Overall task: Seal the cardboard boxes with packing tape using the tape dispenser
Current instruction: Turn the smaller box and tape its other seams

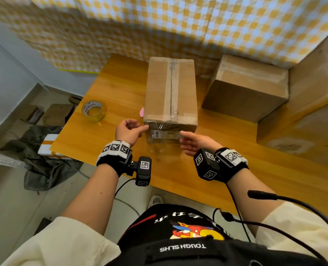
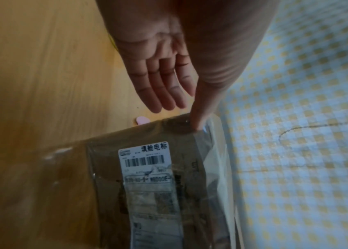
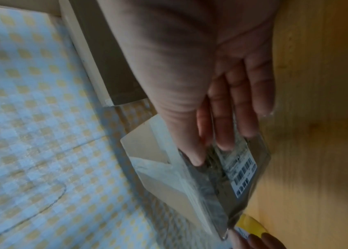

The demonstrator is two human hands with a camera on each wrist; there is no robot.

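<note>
A long cardboard box (image 1: pixel 171 93) lies on the wooden table (image 1: pixel 111 89), with clear tape along its top seam and over its near end. My left hand (image 1: pixel 132 129) is at the near left corner, and its thumb (image 2: pixel 198 118) presses the tape at the box's (image 2: pixel 109 185) edge while the other fingers (image 2: pixel 164 91) hang relaxed. My right hand (image 1: pixel 194 141) lays straight fingers (image 3: pixel 228 118) flat on the near face beside the barcode label (image 3: pixel 243 171). A roll of yellowish packing tape (image 1: pixel 94 111) lies to the left of the box.
Two more cardboard boxes (image 1: pixel 245 87) (image 1: pixel 312 93) stand at the right on the table. A small pink thing (image 1: pixel 142 112) peeks out at the box's left side. A checked cloth (image 1: pixel 178 25) hangs behind. Clutter lies on the floor (image 1: pixel 44 150) at the left.
</note>
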